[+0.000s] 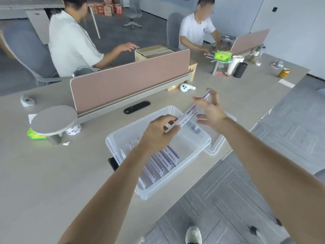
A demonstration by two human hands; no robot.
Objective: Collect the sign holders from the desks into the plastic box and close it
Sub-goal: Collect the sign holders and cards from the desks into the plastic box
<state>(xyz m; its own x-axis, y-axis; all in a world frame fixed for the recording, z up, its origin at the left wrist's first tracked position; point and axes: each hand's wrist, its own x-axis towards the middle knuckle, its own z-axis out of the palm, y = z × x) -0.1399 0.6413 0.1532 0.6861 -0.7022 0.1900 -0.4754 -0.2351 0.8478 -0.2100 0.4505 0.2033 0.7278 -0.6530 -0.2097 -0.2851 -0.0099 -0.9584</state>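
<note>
A clear plastic box [197,156] sits open at the desk's near edge, with several sign holders [162,160] standing in a row inside. Above the box I hold one flat clear sign holder [189,114] with purple print, tilted. My left hand [159,132] grips its near end. My right hand [210,110] grips its far end, fingers spread around it. The box's clear lid [217,142] lies on the desk just right of the box, partly hidden behind it.
A pink desk divider [130,81] runs behind the box. Two people sit at the far desks. A cardboard box [154,52], white controller [186,87], tissue pack [223,56], black cylinder [240,69] and can [284,73] lie beyond. A round stand [53,119] is at left.
</note>
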